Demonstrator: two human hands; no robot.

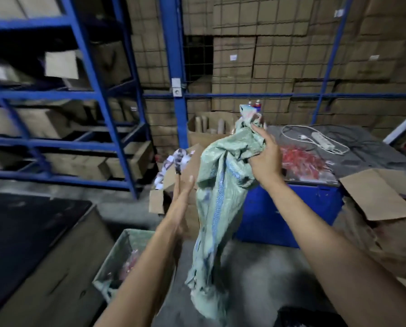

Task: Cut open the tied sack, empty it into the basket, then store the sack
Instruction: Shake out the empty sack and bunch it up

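A limp pale-green woven sack (217, 197) with a blue stripe hangs in mid-air in front of me, its lower end dangling near the floor. My right hand (265, 159) grips its bunched upper part. Just left of the sack, my left hand (183, 187) is held edge-on with straight fingers, holding nothing that I can see. Down at the lower left stands the grey-green basket (117, 253), holding red and pink items and a scrap of green fabric.
A blue bin (289, 213) stands behind the sack, with red items (301, 161) and a white power strip (322, 140) on its dark top. Open cardboard boxes (173, 171) sit behind my left hand. Blue shelving (124, 95) stands left, stacked cartons behind.
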